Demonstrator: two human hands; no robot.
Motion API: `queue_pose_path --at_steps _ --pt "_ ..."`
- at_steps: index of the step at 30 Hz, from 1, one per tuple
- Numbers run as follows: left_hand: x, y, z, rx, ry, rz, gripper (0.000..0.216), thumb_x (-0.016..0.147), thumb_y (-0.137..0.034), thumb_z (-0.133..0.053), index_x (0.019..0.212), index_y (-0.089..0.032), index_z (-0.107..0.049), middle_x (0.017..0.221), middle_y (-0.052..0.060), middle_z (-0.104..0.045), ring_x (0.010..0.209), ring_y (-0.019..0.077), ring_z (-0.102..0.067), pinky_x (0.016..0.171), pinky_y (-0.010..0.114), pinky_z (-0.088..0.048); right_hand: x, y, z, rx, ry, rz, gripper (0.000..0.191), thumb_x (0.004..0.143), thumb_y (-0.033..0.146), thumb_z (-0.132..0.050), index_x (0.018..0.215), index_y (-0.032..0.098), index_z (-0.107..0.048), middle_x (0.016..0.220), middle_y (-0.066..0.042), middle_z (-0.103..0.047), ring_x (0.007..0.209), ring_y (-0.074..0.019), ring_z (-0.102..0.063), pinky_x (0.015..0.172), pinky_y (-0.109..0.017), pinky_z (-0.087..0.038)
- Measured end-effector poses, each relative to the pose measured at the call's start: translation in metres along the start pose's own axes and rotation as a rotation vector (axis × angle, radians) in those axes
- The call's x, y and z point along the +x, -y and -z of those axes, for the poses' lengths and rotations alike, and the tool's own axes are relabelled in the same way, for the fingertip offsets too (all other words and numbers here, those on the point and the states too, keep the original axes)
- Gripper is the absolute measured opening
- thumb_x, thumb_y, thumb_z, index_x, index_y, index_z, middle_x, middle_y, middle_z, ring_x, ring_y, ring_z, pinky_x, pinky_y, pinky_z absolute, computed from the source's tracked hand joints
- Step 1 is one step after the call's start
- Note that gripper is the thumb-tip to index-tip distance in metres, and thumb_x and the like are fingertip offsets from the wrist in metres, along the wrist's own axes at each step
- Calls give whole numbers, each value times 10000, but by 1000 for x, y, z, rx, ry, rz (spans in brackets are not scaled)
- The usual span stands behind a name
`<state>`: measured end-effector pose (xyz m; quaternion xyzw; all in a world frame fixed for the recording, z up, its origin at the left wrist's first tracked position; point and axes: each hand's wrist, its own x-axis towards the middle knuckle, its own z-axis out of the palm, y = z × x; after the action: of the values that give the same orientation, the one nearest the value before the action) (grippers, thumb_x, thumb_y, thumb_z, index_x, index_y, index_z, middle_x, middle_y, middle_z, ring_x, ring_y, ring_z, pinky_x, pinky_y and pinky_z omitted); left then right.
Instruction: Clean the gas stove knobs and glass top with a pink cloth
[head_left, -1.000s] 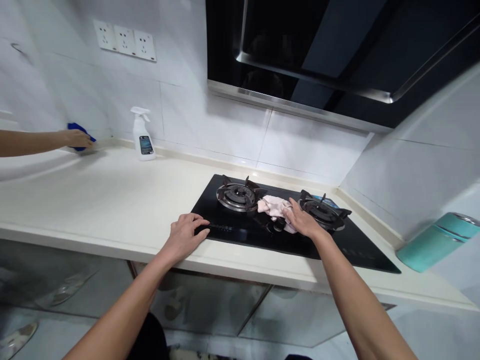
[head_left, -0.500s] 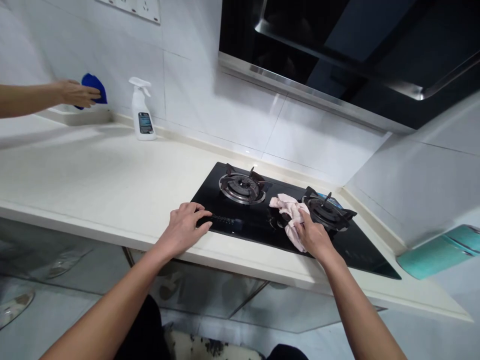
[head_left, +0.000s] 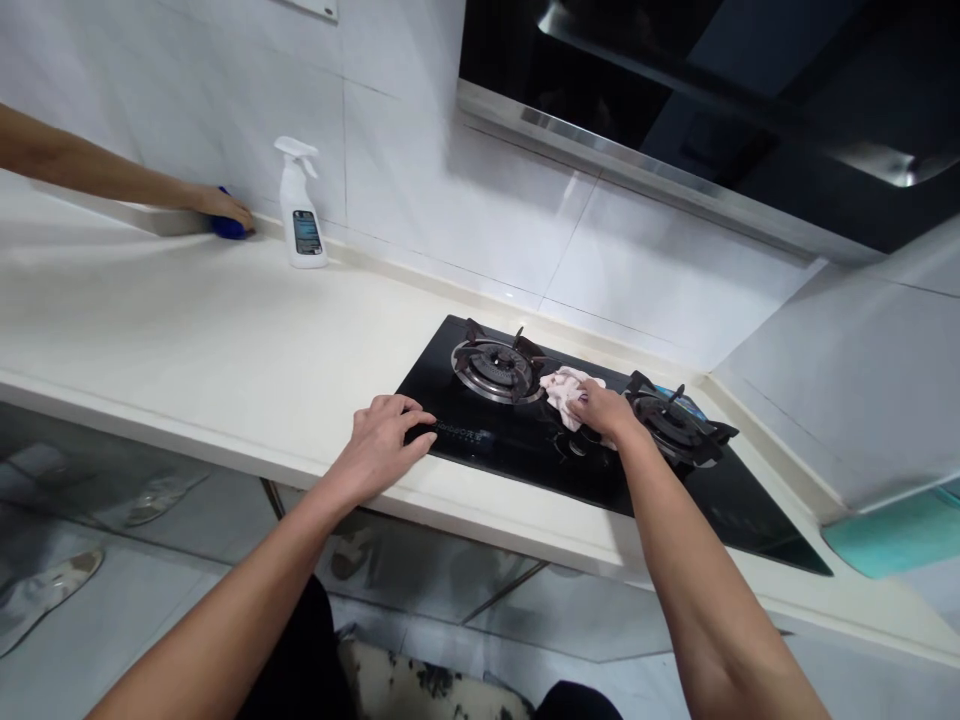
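Note:
My right hand (head_left: pixel 602 408) is closed on a crumpled pale pink cloth (head_left: pixel 564 392), pressing it to the black glass gas stove (head_left: pixel 510 455) between the two burners. Left of the cloth is one burner (head_left: pixel 496 368) with its dark pan support; the other burner (head_left: pixel 671 422) lies to the right, partly behind my wrist. Part of the cloth is hidden by my fingers. My left hand (head_left: pixel 382 440) rests at the stove's front left corner, fingers loosely spread and holding nothing.
Against the back wall stands a white spray bottle (head_left: pixel 303 215). Another person's hand (head_left: pixel 225 205) holds a blue cloth (head_left: pixel 229 228) at the counter's back edge. The range hood (head_left: pixel 645 170) overhangs the stove. A green roll-like object (head_left: pixel 896 530) sits at the right end.
My right hand has moved the cloth back from the stove's front, toward the space between the burners. The other person's blue cloth has come down to the counter. The view has shifted slightly.

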<state>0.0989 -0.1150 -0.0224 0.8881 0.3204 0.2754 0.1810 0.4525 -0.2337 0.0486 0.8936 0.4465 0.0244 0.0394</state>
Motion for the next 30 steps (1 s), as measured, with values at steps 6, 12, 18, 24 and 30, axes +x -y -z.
queue_pose_path --at_steps 6,12,18,24,30 --pt "0 -1 2 1 15 2 351 935 -452 -514 1132 -271 -741 1277 80 -631 1258 339 -484 1029 542 -380 -11 33 0 -14 -35 32 476 955 452 -473 1331 174 -561 1259 -186 -683 1170 -351 -645 949 -427 -459" --pt "0 0 1 47 -1 -19 352 935 -442 -512 1147 -270 -734 1289 94 -629 1268 339 -484 1019 539 -384 -47 70 -7 7 -162 145 353 960 408 -445 1222 205 -568 1115 -133 -731 1098 -330 -658 979 -481 -391" --pt "0 3 0 67 -3 -33 352 934 -435 -514 1160 -275 -731 1277 90 -633 1266 334 -493 1020 530 -396 -88 91 -15 106 -238 205 276 954 385 -446 1051 190 -614 965 -122 -741 974 -286 -670 935 -409 -388" --pt "0 7 -1 63 -14 -46 332 938 -448 -523 1142 -293 -734 1271 79 -638 1260 324 -494 1011 515 -402 -119 71 -14 205 -189 241 294 940 405 -480 1074 224 -669 1063 -104 -707 1039 -293 -620 915 -408 -400" --pt "-2 4 1 63 -5 -47 332 947 -445 -521 1154 -289 -728 1264 78 -632 1261 316 -492 1032 514 -391 -113 67 -14 282 -204 306 454 882 501 -622 1181 160 -647 1574 -176 -363 1431 -362 -327 1133 -471 -318"
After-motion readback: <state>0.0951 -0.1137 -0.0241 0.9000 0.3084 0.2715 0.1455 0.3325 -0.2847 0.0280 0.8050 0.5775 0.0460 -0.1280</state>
